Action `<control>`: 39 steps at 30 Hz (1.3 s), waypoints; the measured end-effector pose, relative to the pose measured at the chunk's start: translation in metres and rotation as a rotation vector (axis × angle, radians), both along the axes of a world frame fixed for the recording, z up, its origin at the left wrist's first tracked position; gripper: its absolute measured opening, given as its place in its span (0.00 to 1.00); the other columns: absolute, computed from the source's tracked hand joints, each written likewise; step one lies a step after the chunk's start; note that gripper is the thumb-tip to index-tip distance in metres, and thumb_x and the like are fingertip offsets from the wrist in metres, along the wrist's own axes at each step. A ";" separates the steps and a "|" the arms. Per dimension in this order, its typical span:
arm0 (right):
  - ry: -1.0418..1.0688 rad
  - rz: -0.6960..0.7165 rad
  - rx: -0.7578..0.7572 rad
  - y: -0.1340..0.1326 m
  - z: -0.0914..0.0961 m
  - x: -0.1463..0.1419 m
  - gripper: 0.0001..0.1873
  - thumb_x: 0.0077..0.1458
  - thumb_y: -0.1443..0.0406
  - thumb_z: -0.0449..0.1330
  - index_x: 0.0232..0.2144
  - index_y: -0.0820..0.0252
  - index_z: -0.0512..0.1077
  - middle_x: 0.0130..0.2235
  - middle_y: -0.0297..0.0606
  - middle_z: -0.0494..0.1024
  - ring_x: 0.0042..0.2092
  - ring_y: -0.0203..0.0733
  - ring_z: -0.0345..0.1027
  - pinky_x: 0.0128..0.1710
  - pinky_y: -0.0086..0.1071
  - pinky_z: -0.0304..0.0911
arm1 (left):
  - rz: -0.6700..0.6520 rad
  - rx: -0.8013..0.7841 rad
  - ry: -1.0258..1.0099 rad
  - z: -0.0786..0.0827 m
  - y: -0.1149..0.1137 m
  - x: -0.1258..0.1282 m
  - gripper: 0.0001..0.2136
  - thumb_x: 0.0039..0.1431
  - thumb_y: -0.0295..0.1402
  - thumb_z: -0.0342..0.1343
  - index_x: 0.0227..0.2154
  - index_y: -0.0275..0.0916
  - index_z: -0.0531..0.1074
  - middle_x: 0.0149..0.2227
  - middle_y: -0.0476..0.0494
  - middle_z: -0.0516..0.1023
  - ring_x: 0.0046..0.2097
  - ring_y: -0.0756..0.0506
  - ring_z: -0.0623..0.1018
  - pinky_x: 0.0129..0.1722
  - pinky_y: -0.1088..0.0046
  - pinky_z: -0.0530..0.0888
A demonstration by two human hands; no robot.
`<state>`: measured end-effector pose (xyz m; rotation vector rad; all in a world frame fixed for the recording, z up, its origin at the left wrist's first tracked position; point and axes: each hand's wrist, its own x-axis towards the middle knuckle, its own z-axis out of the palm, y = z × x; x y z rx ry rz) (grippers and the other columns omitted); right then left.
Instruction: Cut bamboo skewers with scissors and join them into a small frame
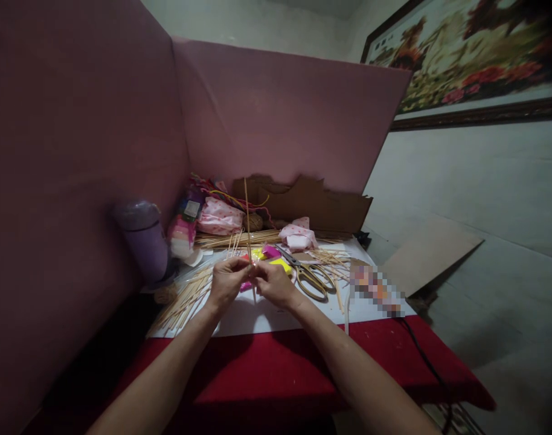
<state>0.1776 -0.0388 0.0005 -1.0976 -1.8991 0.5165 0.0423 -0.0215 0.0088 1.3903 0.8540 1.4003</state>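
Observation:
My left hand (229, 279) and my right hand (272, 283) meet over the white sheet, fingers pinched together on a thin wooden stick (247, 220). The stick stands nearly upright, its long end pointing up and a short end showing below the fingers. Whether anything small is also between the fingertips I cannot make out. Just behind the hands lie yellow and magenta packets (270, 251). Scissors with gold handles (310, 279) rest close to my right hand. A spread of loose wooden sticks (185, 302) lies to the left of my left hand.
A purple tumbler (145, 244) stands at the left. Behind are pink spotted cloth bundles (220, 216), a twine ball (253, 222), coloured cords and torn cardboard (303, 199). More sticks (330, 263) and a blurred-out item with a black cord (416, 338) are at right. Red cloth (267, 368) covers the table.

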 end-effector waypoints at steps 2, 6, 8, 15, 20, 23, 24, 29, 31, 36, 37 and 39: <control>-0.026 0.024 -0.024 -0.001 -0.008 0.001 0.08 0.42 0.76 0.55 0.19 0.61 0.67 0.19 0.29 0.69 0.24 0.32 0.62 0.25 0.24 0.56 | 0.017 0.056 0.062 -0.002 0.000 0.000 0.07 0.40 0.34 0.64 0.19 0.34 0.74 0.18 0.48 0.74 0.22 0.51 0.71 0.22 0.77 0.68; 0.021 0.084 -0.054 -0.001 -0.023 0.006 0.08 0.39 0.77 0.55 0.17 0.62 0.68 0.20 0.29 0.71 0.25 0.32 0.63 0.26 0.23 0.57 | 0.040 0.193 0.209 -0.005 -0.002 0.001 0.03 0.43 0.30 0.60 0.20 0.36 0.74 0.19 0.49 0.72 0.24 0.51 0.70 0.24 0.78 0.66; 0.045 0.122 -0.096 0.001 -0.027 0.009 0.08 0.38 0.77 0.55 0.18 0.62 0.69 0.20 0.29 0.71 0.24 0.32 0.64 0.25 0.22 0.57 | 0.020 0.226 0.229 -0.005 -0.003 0.002 0.03 0.44 0.29 0.59 0.20 0.36 0.73 0.20 0.50 0.71 0.24 0.52 0.69 0.23 0.79 0.66; 0.002 0.158 -0.009 0.004 -0.028 0.011 0.09 0.40 0.77 0.54 0.19 0.62 0.70 0.22 0.31 0.73 0.26 0.32 0.66 0.28 0.23 0.59 | -0.006 0.260 0.171 -0.005 -0.003 0.002 0.04 0.47 0.33 0.59 0.24 0.38 0.74 0.21 0.50 0.71 0.24 0.52 0.69 0.24 0.78 0.66; -0.118 0.164 0.024 0.005 -0.030 0.013 0.11 0.40 0.79 0.53 0.20 0.62 0.71 0.23 0.32 0.74 0.27 0.33 0.67 0.28 0.24 0.58 | -0.062 0.207 0.143 -0.004 -0.005 0.002 0.06 0.48 0.34 0.58 0.21 0.38 0.71 0.16 0.53 0.66 0.19 0.53 0.65 0.20 0.78 0.62; -0.149 0.154 0.027 0.006 -0.031 0.015 0.12 0.39 0.79 0.52 0.21 0.62 0.71 0.23 0.32 0.74 0.27 0.34 0.67 0.28 0.24 0.58 | -0.006 0.254 0.157 -0.003 -0.006 0.002 0.05 0.47 0.32 0.58 0.20 0.37 0.72 0.18 0.52 0.67 0.22 0.53 0.66 0.22 0.78 0.63; -0.157 0.147 0.026 0.006 -0.031 0.016 0.12 0.39 0.79 0.52 0.21 0.62 0.71 0.23 0.32 0.74 0.27 0.34 0.66 0.28 0.24 0.58 | 0.005 0.265 0.161 -0.003 -0.006 0.002 0.05 0.47 0.31 0.58 0.20 0.37 0.72 0.19 0.51 0.68 0.23 0.52 0.67 0.23 0.78 0.64; -0.176 0.127 -0.006 0.006 -0.029 0.015 0.12 0.38 0.79 0.51 0.20 0.62 0.71 0.23 0.31 0.73 0.27 0.34 0.65 0.28 0.24 0.57 | -0.027 0.180 0.074 -0.003 -0.002 0.004 0.03 0.44 0.29 0.59 0.20 0.37 0.73 0.20 0.51 0.69 0.24 0.52 0.68 0.24 0.78 0.65; -0.162 0.123 -0.007 0.005 -0.028 0.014 0.12 0.38 0.80 0.51 0.20 0.63 0.71 0.23 0.32 0.73 0.28 0.34 0.65 0.29 0.24 0.57 | -0.049 0.148 0.026 -0.001 -0.001 0.004 0.03 0.43 0.29 0.60 0.19 0.36 0.73 0.19 0.51 0.68 0.23 0.53 0.67 0.23 0.78 0.65; -0.034 0.122 -0.043 0.003 -0.024 0.012 0.08 0.42 0.76 0.55 0.20 0.62 0.71 0.22 0.30 0.72 0.26 0.33 0.64 0.28 0.24 0.57 | -0.100 0.119 -0.014 0.001 0.000 0.004 0.04 0.42 0.29 0.61 0.18 0.35 0.73 0.18 0.52 0.68 0.22 0.54 0.66 0.22 0.79 0.64; 0.013 0.130 -0.059 0.003 -0.024 0.012 0.07 0.43 0.74 0.55 0.19 0.61 0.70 0.21 0.29 0.71 0.25 0.32 0.62 0.27 0.24 0.57 | -0.110 0.121 -0.017 0.000 0.000 0.004 0.04 0.42 0.29 0.61 0.18 0.35 0.73 0.19 0.51 0.69 0.22 0.53 0.67 0.23 0.79 0.65; 0.083 0.144 -0.087 0.004 -0.024 0.012 0.08 0.45 0.71 0.56 0.17 0.61 0.68 0.18 0.28 0.68 0.23 0.31 0.61 0.25 0.23 0.56 | -0.124 0.129 -0.018 -0.001 0.001 0.004 0.03 0.42 0.29 0.61 0.19 0.35 0.74 0.20 0.51 0.70 0.23 0.53 0.68 0.23 0.78 0.66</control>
